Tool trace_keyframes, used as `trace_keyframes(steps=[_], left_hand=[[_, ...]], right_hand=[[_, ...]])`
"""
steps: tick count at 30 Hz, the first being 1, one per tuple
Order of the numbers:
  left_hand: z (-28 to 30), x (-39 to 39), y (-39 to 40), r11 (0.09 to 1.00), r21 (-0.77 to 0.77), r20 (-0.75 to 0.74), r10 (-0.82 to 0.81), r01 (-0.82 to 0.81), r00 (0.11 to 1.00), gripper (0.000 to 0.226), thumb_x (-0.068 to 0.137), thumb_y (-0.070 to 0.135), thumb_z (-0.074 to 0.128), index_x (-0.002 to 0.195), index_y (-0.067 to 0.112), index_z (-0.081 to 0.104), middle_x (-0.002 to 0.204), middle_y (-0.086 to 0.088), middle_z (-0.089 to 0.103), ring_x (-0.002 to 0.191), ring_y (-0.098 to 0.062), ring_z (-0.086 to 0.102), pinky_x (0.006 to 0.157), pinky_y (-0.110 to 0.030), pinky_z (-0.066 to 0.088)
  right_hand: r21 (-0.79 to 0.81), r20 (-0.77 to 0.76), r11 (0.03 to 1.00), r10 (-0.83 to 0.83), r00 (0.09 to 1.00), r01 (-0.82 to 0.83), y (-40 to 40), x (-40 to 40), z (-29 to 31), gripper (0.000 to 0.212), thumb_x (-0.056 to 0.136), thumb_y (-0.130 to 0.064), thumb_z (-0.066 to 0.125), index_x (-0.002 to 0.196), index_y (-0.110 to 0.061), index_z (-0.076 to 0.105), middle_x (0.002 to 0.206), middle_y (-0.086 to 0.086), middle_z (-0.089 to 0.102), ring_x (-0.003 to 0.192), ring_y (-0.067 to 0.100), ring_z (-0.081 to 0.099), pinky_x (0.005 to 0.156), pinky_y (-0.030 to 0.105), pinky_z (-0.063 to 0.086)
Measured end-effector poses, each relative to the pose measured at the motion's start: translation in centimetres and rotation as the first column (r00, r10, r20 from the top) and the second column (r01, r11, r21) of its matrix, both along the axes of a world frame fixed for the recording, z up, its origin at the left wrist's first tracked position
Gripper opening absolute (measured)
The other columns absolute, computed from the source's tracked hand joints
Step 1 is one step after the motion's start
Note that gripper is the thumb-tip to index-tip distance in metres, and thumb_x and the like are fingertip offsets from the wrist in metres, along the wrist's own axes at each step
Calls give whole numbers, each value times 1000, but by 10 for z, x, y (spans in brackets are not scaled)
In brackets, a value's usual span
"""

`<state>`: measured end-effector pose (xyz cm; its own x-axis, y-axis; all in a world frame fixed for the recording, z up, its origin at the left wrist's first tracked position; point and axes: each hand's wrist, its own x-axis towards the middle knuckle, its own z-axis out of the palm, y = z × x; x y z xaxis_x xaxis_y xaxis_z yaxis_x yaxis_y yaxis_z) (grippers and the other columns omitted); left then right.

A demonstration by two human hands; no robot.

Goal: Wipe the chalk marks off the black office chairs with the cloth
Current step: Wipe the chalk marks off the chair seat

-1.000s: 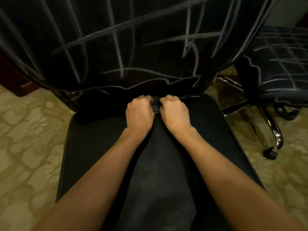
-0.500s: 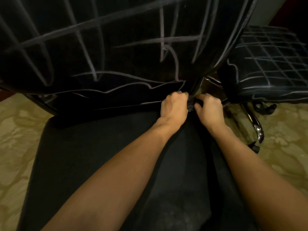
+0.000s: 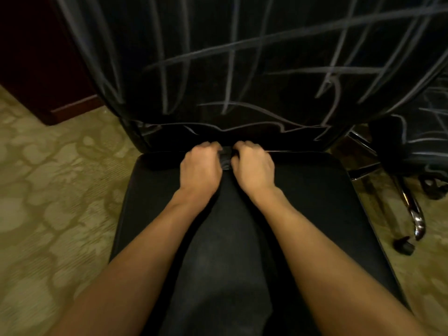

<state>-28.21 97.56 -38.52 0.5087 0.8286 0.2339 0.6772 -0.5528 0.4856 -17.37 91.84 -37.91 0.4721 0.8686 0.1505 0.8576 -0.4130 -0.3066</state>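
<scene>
A black office chair fills the view. Its backrest [image 3: 254,69] is covered in white chalk lines, and its seat [image 3: 315,202] looks plain black. A dark grey cloth [image 3: 225,263] lies along the middle of the seat, running from the near edge to the crease under the backrest. My left hand [image 3: 200,169] and my right hand [image 3: 253,169] sit side by side at that crease, fingers curled, both gripping the far end of the cloth. The fingertips are hidden.
A second black chair [image 3: 426,132] with chalk lines stands at the right, its chrome leg [image 3: 417,214] and caster [image 3: 403,246] close to the seat. Patterned beige carpet [image 3: 48,214] surrounds the chairs. Dark wooden furniture [image 3: 36,69] stands at the far left.
Half a second ago both hands held the cloth end at the seat's right rear corner. They have slid left along the crease to the middle of the seat, still gripping the cloth.
</scene>
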Motion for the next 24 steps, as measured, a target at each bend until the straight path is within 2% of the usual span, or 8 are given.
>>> trace_keyframes(steps=[5,9,12,15,17,19,21,24], left_hand=[[-5,-77,41,986,46,-62,160,-157,985,25,89,6,56,109,12,71,101,-18,71,91,-41,67,80,-48,54],[-3,-101,51,972,52,-81,233,-229,969,28,88,3,56,110,10,71,98,-18,72,88,-40,67,78,-45,53],[0,-86,42,971,49,-109,240,-235,965,21,87,3,56,103,8,70,89,-19,70,81,-41,66,71,-46,54],[-1,-48,26,986,53,-83,161,-157,983,19,90,4,55,101,7,70,92,-17,71,83,-38,67,72,-46,55],[-2,-11,8,996,40,-46,79,-77,996,18,91,4,55,100,6,70,96,-15,71,86,-37,68,73,-46,55],[-2,30,-12,1000,9,-28,-12,12,1000,19,91,6,54,102,6,69,99,-16,70,89,-39,67,75,-47,55],[-2,72,-34,995,-14,-47,-99,99,994,23,93,6,51,107,7,69,104,-15,70,93,-38,67,75,-44,53],[1,129,-73,974,-15,-89,-225,225,970,27,95,7,48,114,10,66,109,-13,69,98,-36,66,76,-42,51]], right_hand=[[39,-7,992,121,993,-121,50,-75,-4,23,93,-17,53,112,-10,62,113,8,64,107,30,59,81,37,46],[55,46,986,154,987,-157,67,-106,-12,21,93,-13,55,111,-10,64,109,8,66,104,28,60,83,37,46],[45,96,983,176,980,-180,58,-94,-11,12,77,-8,73,88,-9,68,84,7,68,80,26,66,64,33,49],[68,113,984,155,981,-164,36,-54,-8,25,55,-1,83,65,-9,62,61,7,61,55,25,60,45,27,43],[56,141,988,137,981,-146,12,-18,-6,19,62,-4,80,69,-7,62,65,9,63,60,28,62,47,29,44],[-15,161,997,77,984,-76,-17,22,-5,8,80,-11,67,85,-6,65,84,12,67,80,31,65,60,34,48],[-71,177,997,-4,984,16,-46,62,-3,16,91,-17,54,100,-7,63,102,11,67,99,30,62,74,38,47],[-67,170,988,-127,977,140,-93,114,-1,17,94,-18,50,103,-7,60,108,13,64,108,32,58,79,41,45]])
